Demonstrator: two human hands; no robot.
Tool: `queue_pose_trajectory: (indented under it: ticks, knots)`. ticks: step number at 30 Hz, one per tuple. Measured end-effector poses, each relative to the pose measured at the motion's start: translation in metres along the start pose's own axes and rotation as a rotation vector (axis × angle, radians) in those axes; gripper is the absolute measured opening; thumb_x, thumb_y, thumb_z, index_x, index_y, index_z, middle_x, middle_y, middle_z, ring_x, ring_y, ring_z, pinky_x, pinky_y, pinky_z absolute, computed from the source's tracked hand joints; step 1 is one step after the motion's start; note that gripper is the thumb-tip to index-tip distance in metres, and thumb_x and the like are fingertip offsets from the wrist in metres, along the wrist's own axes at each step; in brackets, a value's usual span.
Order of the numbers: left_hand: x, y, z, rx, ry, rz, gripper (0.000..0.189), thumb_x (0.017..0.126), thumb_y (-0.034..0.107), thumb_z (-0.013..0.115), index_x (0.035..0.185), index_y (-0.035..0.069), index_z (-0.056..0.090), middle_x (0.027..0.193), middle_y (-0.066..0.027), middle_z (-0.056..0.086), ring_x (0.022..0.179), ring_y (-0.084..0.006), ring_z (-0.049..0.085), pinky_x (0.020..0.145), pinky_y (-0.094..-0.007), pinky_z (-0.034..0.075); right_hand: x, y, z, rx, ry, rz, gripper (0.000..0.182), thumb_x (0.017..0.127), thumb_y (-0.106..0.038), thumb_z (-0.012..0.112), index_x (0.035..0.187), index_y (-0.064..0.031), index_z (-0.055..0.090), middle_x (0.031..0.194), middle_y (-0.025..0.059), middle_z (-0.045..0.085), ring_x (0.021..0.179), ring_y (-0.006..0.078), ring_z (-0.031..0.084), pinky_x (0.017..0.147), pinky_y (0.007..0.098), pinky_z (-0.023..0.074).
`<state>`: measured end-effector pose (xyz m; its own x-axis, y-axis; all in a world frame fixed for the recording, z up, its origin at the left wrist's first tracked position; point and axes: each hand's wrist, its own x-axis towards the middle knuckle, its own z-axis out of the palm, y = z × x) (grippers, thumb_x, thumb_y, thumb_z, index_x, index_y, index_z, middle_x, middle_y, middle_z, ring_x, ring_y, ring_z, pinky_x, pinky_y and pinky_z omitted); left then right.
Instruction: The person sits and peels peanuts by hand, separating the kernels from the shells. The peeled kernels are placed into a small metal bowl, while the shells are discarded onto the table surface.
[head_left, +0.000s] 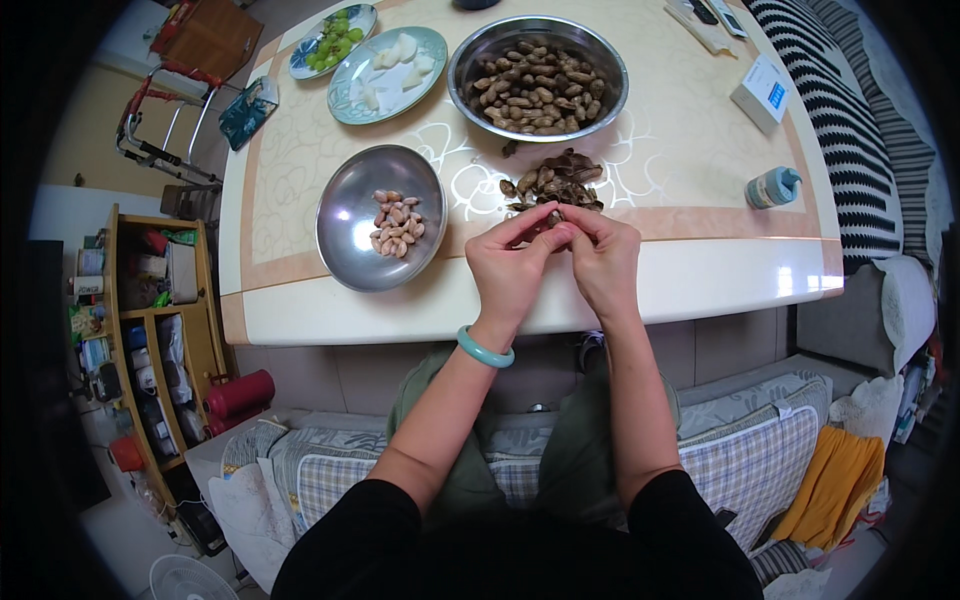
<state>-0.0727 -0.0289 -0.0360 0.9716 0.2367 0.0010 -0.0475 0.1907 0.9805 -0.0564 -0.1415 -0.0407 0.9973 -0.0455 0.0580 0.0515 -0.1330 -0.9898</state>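
My left hand (511, 259), with a pale green bangle (485, 349) on its wrist, and my right hand (606, 251) meet at the fingertips near the table's front edge. Between them they pinch a small brown peanut (555, 218), largely covered by the fingers. Just beyond lies a heap of empty peanut shells (562, 176). Farther back, a steel basin (538, 138) holds many unshelled peanuts (536, 90). On the left, shelled pinkish peanut kernels (397, 225) lie in a shallow steel bowl (341, 247).
A green-rimmed plate (352, 111) with white pieces and a plate of green grapes (330, 45) stand at the back left. A white box (761, 94) and a grey-green bottle (772, 187) stand on the right. A sofa with checked covers (757, 472) lies behind my legs.
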Motion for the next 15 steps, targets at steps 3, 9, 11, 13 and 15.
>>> queue_pose_trajectory:
  ticks: [3, 9, 11, 13, 15]
  knots:
    - [0.0, 0.001, -0.003, -0.143, -0.016, -0.053, 0.022, 0.086, -0.001, 0.071, 0.107, -0.008, 0.07, 0.095, -0.014, 0.072, 0.08, -0.0168, 0.07, 0.073, -0.0279, 0.061, -0.001, -0.002, -0.001, 0.006, -0.018, 0.005, 0.021, 0.086, 0.003, 0.061, 0.104, 0.0027, 0.072, 0.087, 0.0173, 0.074, 0.076, 0.0184, 0.073, 0.07, 0.0283, 0.0559]
    - [0.005, 0.005, -0.006, -0.191, -0.006, -0.198, 0.021, 0.092, 0.006, 0.067, 0.109, -0.006, 0.07, 0.097, -0.0134, 0.073, 0.079, -0.0163, 0.07, 0.069, -0.0286, 0.061, 0.001, -0.008, -0.002, 0.008, -0.034, 0.056, 0.021, 0.086, 0.001, 0.066, 0.106, 0.0023, 0.072, 0.087, 0.0161, 0.075, 0.074, 0.0157, 0.072, 0.068, 0.0275, 0.0558]
    - [0.005, 0.006, -0.004, -0.234, -0.001, -0.212, 0.021, 0.092, 0.004, 0.066, 0.111, -0.006, 0.07, 0.095, -0.0133, 0.072, 0.078, -0.0157, 0.069, 0.069, -0.0272, 0.061, 0.001, -0.011, -0.003, 0.025, -0.054, 0.112, 0.022, 0.086, 0.0, 0.066, 0.108, 0.0021, 0.072, 0.087, 0.0149, 0.075, 0.072, 0.0142, 0.07, 0.067, 0.0271, 0.0556]
    - [0.006, 0.006, -0.003, -0.236, -0.01, -0.21, 0.022, 0.092, 0.003, 0.066, 0.112, -0.006, 0.069, 0.098, -0.0136, 0.072, 0.08, -0.0151, 0.069, 0.071, -0.0269, 0.061, 0.002, -0.014, -0.005, 0.044, -0.089, 0.176, 0.023, 0.087, 0.0, 0.066, 0.11, 0.0019, 0.071, 0.088, 0.0134, 0.075, 0.07, 0.0127, 0.068, 0.066, 0.0268, 0.0554]
    - [0.007, 0.004, -0.008, -0.195, -0.03, -0.192, 0.023, 0.093, 0.006, 0.066, 0.113, -0.005, 0.069, 0.107, -0.0143, 0.072, 0.085, -0.0144, 0.069, 0.074, -0.0277, 0.06, 0.002, -0.015, -0.007, 0.065, -0.128, 0.138, 0.024, 0.089, -0.003, 0.065, 0.111, 0.0015, 0.071, 0.086, 0.0151, 0.074, 0.067, 0.0138, 0.067, 0.064, 0.0285, 0.0543]
